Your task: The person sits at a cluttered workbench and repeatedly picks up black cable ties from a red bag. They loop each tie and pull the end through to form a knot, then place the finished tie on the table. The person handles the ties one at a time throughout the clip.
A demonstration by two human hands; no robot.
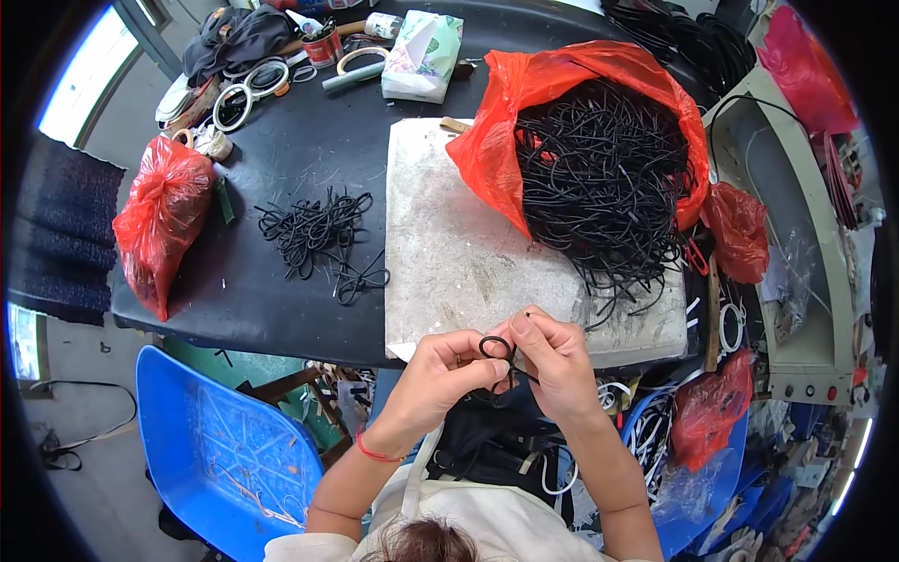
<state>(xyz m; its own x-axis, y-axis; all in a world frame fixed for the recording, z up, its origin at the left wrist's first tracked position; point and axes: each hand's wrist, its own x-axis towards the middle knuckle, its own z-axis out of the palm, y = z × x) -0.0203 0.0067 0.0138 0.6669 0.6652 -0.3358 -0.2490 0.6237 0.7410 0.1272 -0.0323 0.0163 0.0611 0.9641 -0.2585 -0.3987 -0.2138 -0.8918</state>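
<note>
My left hand (440, 375) and my right hand (554, 361) meet just below the front edge of the table, both pinching one short black cord (496, 348) that is bent into a small loop between the fingertips. A red thread band circles my left wrist. Beyond my hands lies a pale stone slab (468, 262). On its far right a red plastic bag (552, 103) lies open, spilling a big heap of black cords (604, 178). A smaller pile of knotted black cords (318, 234) rests on the black table (253, 300) to the left.
A tied red bag (159, 220) sits at the table's left edge, a tissue pack (423, 54), tape rolls (248, 89) and clutter at the back. A blue plastic chair (220, 450) stands lower left. More red bags (735, 229) and a grey machine (796, 253) crowd the right.
</note>
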